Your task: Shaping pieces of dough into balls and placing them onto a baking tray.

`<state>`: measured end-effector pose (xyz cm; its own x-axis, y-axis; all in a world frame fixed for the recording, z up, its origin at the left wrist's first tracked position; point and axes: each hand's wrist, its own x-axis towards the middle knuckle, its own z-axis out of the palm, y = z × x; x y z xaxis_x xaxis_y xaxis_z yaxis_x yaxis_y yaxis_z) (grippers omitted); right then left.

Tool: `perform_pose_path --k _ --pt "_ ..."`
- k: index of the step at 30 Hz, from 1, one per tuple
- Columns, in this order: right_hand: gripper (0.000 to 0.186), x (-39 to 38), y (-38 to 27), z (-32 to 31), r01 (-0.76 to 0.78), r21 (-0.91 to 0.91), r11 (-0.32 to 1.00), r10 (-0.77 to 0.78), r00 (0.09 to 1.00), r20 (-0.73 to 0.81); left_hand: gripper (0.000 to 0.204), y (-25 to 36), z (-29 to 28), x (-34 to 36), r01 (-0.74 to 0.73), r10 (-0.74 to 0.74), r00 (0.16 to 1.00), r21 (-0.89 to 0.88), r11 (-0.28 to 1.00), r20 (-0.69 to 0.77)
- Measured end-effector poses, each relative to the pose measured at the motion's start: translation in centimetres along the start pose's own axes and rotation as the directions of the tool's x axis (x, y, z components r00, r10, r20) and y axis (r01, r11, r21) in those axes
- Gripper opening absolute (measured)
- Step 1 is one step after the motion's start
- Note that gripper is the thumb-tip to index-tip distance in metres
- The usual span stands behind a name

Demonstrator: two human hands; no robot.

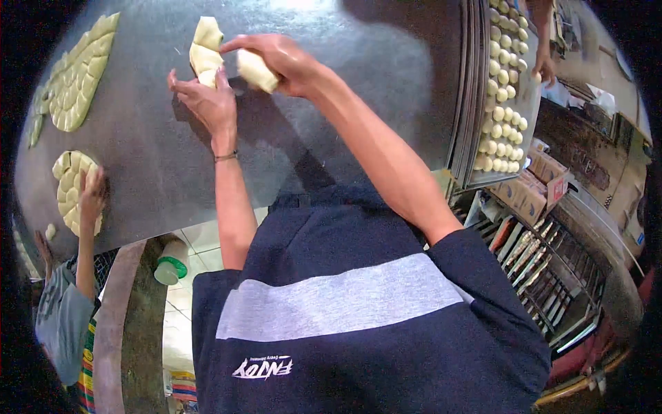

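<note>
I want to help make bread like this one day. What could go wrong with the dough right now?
The right hand grips a dough piece lifted from the dough lump; it might tear unevenly or stick. The left hand only presses the lump's edge, so it could slide on the metal table. The tray of dough balls sits near the table's edge and could get bumped.

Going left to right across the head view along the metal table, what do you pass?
Scored dough sheet → left hand on the folded dough strip → right hand holding a dough piece → tray of small dough balls → another person's hand at the tray's far side.
</note>
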<state>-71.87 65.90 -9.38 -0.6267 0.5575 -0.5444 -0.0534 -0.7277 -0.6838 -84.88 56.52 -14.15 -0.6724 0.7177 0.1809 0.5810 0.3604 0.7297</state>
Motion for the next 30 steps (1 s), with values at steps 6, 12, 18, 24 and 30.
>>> perform_pose_path --k 6,12,18,24,30 --pt "0.048 8.2 1.4 2.9 -0.426 0.344 0.837 0.408 0.904 0.128 0.059 -0.6 -4.0 -2.1 0.224 -0.225 0.966 0.019 0.974 0.131" --pt "0.049 8.9 3.0 -0.3 -0.379 0.275 0.884 0.330 0.921 0.210 0.040 1.6 -9.7 -6.2 0.380 -0.290 0.821 -0.092 0.920 0.491" --pt "0.037 5.5 4.3 0.1 -0.362 0.318 0.876 0.351 0.932 0.093 0.051 2.8 -13.0 -8.7 0.377 -0.244 0.777 -0.120 0.918 0.580" --pt "0.028 4.0 4.8 1.6 -0.247 0.246 0.937 0.254 0.967 0.003 0.047 2.2 -16.2 -11.6 0.363 -0.265 0.728 -0.028 0.931 0.633" --pt "0.024 2.2 6.2 1.5 -0.199 0.232 0.952 0.195 0.980 0.042 0.036 2.0 -21.7 -14.0 0.414 -0.292 0.711 -0.045 0.909 0.640"
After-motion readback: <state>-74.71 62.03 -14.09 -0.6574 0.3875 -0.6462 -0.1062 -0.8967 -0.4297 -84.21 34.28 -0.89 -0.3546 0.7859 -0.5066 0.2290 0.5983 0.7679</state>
